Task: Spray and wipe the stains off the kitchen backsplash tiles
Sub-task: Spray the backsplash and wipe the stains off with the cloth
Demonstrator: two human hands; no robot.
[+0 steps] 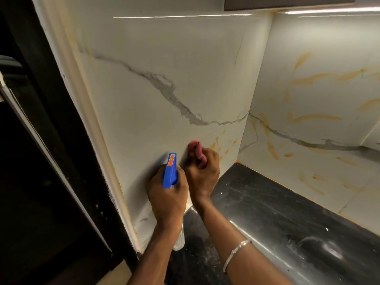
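the side wall tile looks mostly clean to me, and low against it the left hand is wrapped round the blue-headed spray bottle. its clear body hides behind the wrist, so i can't tell how full it is. just right of that, the right hand bunches a pink cloth onto the tile beside some orange smears. the back wall tiles are streaked all over, so i'd say plenty's left.
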